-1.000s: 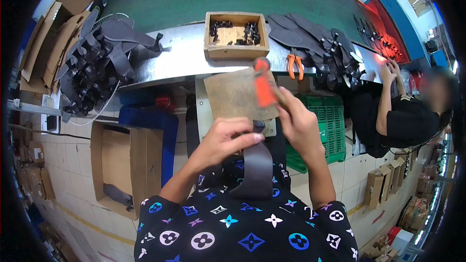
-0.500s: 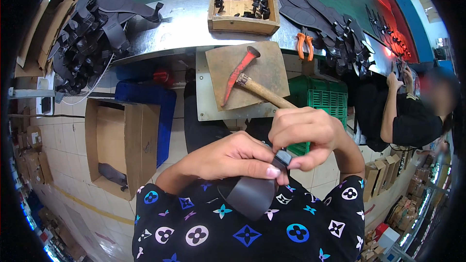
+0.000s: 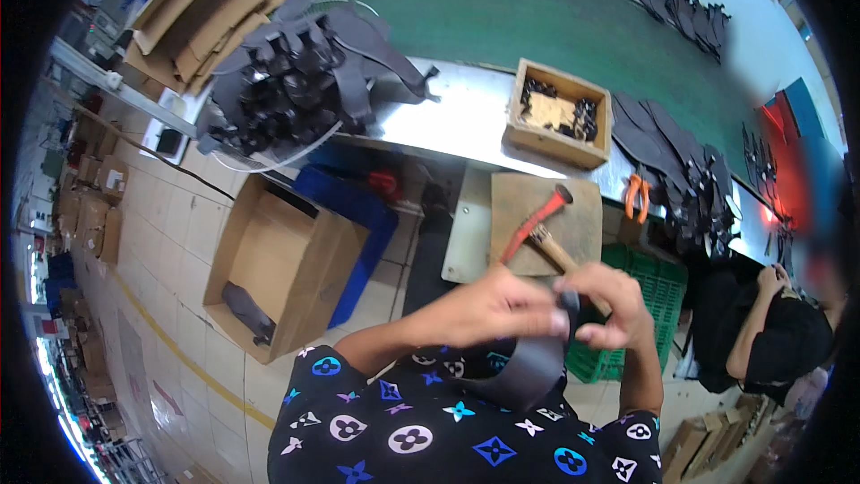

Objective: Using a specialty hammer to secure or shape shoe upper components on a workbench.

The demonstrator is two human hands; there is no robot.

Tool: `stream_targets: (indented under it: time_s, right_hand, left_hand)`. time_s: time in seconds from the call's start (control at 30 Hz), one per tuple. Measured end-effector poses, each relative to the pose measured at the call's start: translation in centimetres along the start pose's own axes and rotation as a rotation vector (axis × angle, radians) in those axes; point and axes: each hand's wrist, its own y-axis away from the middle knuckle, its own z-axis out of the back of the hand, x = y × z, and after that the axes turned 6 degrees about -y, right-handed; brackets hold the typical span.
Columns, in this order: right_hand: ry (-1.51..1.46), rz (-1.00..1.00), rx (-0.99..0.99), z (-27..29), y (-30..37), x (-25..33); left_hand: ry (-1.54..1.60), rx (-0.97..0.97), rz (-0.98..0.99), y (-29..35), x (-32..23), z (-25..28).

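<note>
My left hand (image 3: pixel 502 309) is closed on a dark grey strap (image 3: pixel 524 375), thumb and fingers near its narrow end. The strap's broad part curls below, in front of my printed shirt. At the narrow end is a small black fitting (image 3: pixel 570 303), blurred by motion. My right hand (image 3: pixel 611 302) closes round this end, with its fingers curled and the thumb below. Just beyond my hands a hammer (image 3: pixel 541 217) with a red head and wooden handle lies on a brown board (image 3: pixel 578 206). My right hand overlaps the lower end of its handle.
A wooden box (image 3: pixel 560 148) of small black parts stands on the metal bench edge (image 3: pixel 466 125). Similar straps (image 3: pixel 305 81) pile up at left; others (image 3: pixel 663 143) lie right by orange-handled pliers (image 3: pixel 637 196). A cardboard box (image 3: pixel 287 260) and green crate (image 3: pixel 658 287) stand below. Another person (image 3: pixel 761 332) sits at right.
The view has swung to the left, so the bench and boxes appear shifted right. My hands stay together at the strap's narrow end, with the right fingers less tightly pinched round the fitting.
</note>
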Motion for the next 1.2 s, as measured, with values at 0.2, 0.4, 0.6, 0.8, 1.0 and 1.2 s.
stream_targets:
  time_s: [0.2, 0.4, 0.6, 0.8, 1.0, 1.2]
  right_hand:
    - [0.169, -0.455, -0.691, 2.1, 5.3, -2.7]
    - [0.525, -0.542, -1.044, 8.3, 7.7, -5.9]
    - [1.15, -0.542, -1.051, 18.1, 11.1, -11.7]
    - [1.125, -1.179, -0.358, 26.3, 11.0, -15.5]
    - [1.513, -0.212, -0.883, 21.5, 1.0, -5.2]
    - [1.431, 0.599, -0.306, 10.5, -6.7, 4.2]
  left_hand:
    - [-1.158, -1.67, -0.392, 0.2, -4.2, 14.0]
    - [-1.707, -1.883, -0.055, 9.4, -3.9, 35.9]
    - [-1.181, -1.855, 0.159, 8.5, -0.4, 39.0]
    - [-1.284, -1.69, -0.084, 2.6, -3.3, 25.6]
    - [-1.4, -1.549, -0.431, -2.4, -7.1, 13.4]
    - [-1.274, -0.81, -0.562, -8.0, -7.8, 2.9]
